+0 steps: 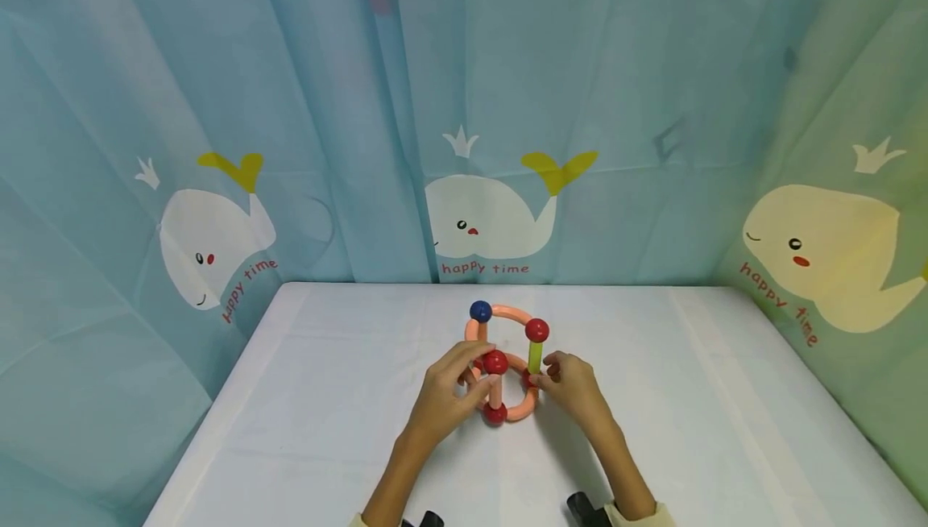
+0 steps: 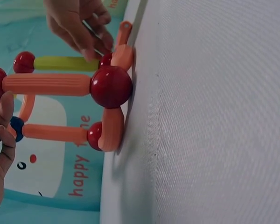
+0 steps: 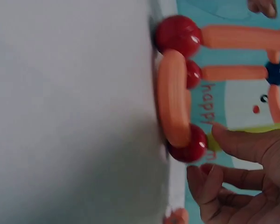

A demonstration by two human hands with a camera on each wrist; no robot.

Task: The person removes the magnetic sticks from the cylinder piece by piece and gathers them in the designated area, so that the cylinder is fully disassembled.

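A frame of orange sticks and balls stands on the white table. My left hand (image 1: 444, 398) pinches the upper front red ball (image 1: 495, 362), which tops an upright orange stick (image 2: 46, 84). My right hand (image 1: 576, 388) has thumb and fingers at the lower end of the yellow-green stick (image 1: 535, 356), beside a lower red ball (image 3: 189, 143). Another red ball (image 1: 537, 329) caps that stick. A blue ball (image 1: 481, 312) sits at the upper back, joined to it by a curved orange stick (image 1: 511, 313). At the front base is a red ball (image 2: 111, 87) with curved orange sticks attached.
An orange piece (image 3: 177, 217) lies low beyond the right hand, mostly out of frame. The white table (image 1: 290, 398) reaches back to a blue curtain (image 1: 348, 108) printed with whales. Black devices (image 1: 589, 509) are on both wrists.
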